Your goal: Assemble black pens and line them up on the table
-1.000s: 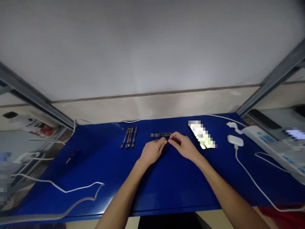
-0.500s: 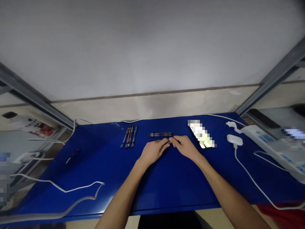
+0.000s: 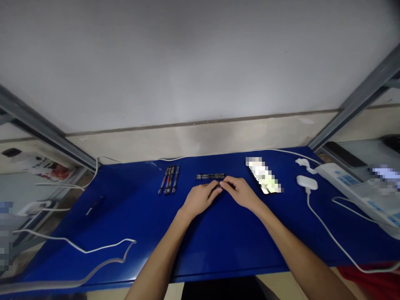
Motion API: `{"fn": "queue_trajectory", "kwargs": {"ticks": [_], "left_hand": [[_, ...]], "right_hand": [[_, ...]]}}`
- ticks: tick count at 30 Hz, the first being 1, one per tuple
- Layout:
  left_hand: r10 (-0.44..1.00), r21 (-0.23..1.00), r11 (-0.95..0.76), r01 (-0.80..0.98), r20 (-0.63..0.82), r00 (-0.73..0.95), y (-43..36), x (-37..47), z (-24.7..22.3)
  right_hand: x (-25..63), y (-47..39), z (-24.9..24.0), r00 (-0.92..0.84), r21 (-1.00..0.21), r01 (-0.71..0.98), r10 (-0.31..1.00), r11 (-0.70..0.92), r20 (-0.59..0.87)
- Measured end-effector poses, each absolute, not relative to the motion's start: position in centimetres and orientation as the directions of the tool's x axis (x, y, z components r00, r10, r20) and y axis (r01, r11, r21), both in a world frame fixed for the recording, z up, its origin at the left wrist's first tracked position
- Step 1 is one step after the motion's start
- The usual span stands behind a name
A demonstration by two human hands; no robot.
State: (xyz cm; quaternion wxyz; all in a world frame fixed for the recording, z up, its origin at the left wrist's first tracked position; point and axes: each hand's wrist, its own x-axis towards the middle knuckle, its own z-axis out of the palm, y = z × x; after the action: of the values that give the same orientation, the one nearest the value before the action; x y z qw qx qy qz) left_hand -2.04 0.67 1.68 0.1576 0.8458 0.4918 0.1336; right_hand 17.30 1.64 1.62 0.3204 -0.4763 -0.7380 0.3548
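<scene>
My left hand (image 3: 201, 196) and my right hand (image 3: 239, 191) meet over the middle of the blue tabletop (image 3: 225, 246). Their fingers are closed on a dark, slim pen (image 3: 218, 186), which is mostly covered by the fingertips. Just beyond the hands, dark pens (image 3: 210, 176) with clear barrels lie crosswise, side by side. Off to the left, a row of several pens (image 3: 169, 179) points away from me, some showing reddish parts.
A phone (image 3: 264, 175) with a blurred bright screen lies right of my hands. Further right are a white earbud case (image 3: 307, 182) on a cable and a white power strip (image 3: 346, 177). White cables (image 3: 106, 246) cross the left side. A dark pen-like object (image 3: 94, 205) lies at left.
My right hand's fingers have shifted slightly left, closer to the left fingertips, and less of the held pen shows. The other pens and the phone stay in place.
</scene>
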Motion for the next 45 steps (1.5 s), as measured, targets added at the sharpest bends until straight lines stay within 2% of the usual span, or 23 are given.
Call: {"fn": "queue_trajectory", "kwargs": {"ticks": [5, 9, 11, 13, 15, 18, 21, 24, 28, 34, 39, 45], "left_hand": [[0.871, 0.321, -0.48, 0.816, 0.068, 0.486, 0.5, -1.5, 1.6], [0.884, 0.326, -0.455, 0.829, 0.052, 0.465, 0.4, -1.1, 1.4], [0.901, 0.333, -0.421, 0.844, 0.051, 0.43, 0.5, -1.2, 1.3], [0.924, 0.328, -0.374, 0.867, 0.055, 0.378, 0.7, -1.5, 1.2], [0.942, 0.326, -0.331, 0.885, 0.066, 0.328, 0.9, -1.8, 1.1], [0.955, 0.336, -0.295, 0.894, 0.094, 0.28, 1.2, -2.3, 1.1], [0.958, 0.342, -0.287, 0.895, 0.123, 0.26, 1.3, -2.4, 1.1], [0.955, 0.341, -0.294, 0.893, 0.132, 0.264, 1.1, -2.3, 1.1], [0.951, 0.329, -0.307, 0.893, 0.135, 0.277, 1.0, -2.3, 1.1], [0.953, 0.346, -0.303, 0.888, 0.131, 0.273, 1.1, -2.3, 1.1], [0.956, 0.351, -0.295, 0.889, 0.118, 0.27, 1.0, -2.2, 1.2], [0.957, 0.358, -0.292, 0.887, 0.107, 0.271, 1.0, -2.2, 1.1]], "right_hand": [[17.3, 1.7, 1.5, -0.296, -0.816, 0.512, 0.947, 0.269, 0.126], [17.3, 1.8, 1.2, -0.258, -0.772, 0.574, 0.955, 0.273, 0.146], [17.4, 1.8, 1.0, -0.24, -0.667, 0.664, 0.941, 0.338, 0.238], [17.5, 1.9, 0.5, -0.18, -0.5, 0.794, 0.919, 0.347, 0.352], [17.7, 2.1, -0.1, -0.076, -0.352, 0.905, 0.905, 0.239, 0.419], [18.4, 2.5, -1.3, 0.072, -0.247, 0.968, 0.902, 0.039, 0.426], [19.2, 3.0, -2.2, 0.163, -0.22, 0.972, 0.907, -0.081, 0.387], [19.7, 3.3, -2.6, 0.196, -0.213, 0.969, 0.922, -0.129, 0.333], [19.6, 3.3, -2.3, 0.197, -0.201, 0.969, 0.938, -0.143, 0.284], [19.3, 3.0, -0.8, 0.161, -0.155, 0.981, 0.924, -0.113, 0.348], [19.3, 2.9, -0.9, 0.179, -0.072, 0.984, 0.949, -0.166, 0.259], [19.0, 2.8, -1.4, 0.176, -0.06, 0.984, 0.938, -0.166, 0.298]]}}
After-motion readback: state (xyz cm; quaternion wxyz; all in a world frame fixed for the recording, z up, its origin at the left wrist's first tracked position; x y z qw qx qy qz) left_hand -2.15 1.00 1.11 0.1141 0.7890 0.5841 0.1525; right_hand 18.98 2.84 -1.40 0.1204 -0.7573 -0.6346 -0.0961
